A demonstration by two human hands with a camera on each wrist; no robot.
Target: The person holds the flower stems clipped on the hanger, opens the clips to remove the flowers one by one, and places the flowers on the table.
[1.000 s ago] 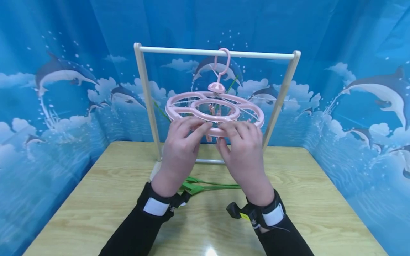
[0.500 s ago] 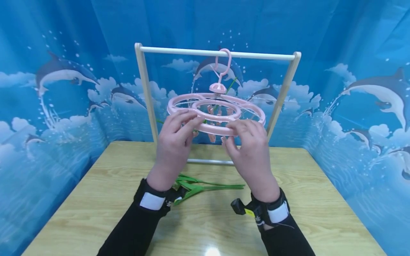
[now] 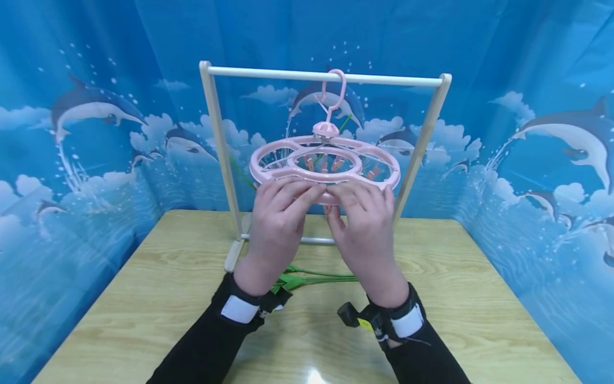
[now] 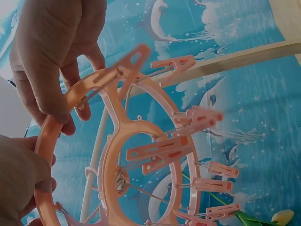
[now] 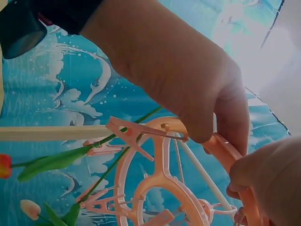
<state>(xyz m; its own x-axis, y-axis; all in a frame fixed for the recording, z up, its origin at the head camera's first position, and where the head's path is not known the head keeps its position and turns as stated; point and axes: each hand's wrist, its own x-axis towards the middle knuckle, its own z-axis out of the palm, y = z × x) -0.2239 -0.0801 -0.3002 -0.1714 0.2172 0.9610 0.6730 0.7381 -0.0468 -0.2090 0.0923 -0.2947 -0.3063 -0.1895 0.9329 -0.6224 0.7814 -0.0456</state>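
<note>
A pink round clip hanger hangs by its hook from a rack's top bar. My left hand and right hand pinch its front rim side by side, fingertips nearly meeting. Pink clothespins dangle around the rings in the left wrist view. Some hold green-stemmed tulips: in the right wrist view a red tulip and a pale pink tulip show, and a pale yellow tulip appears in the left wrist view. The thumbs are partly hidden under the rim in the head view.
The rack has wooden side posts and stands at the back of the wooden table. Green stems and leaves lie on the table, partly behind my left wrist. A blue dolphin-print curtain surrounds the table.
Both hands spread apart along the rim half a second ago and are now back together at its front. The clothespins seen through the rings stand differently, and the hanger appears to have turned slightly.
</note>
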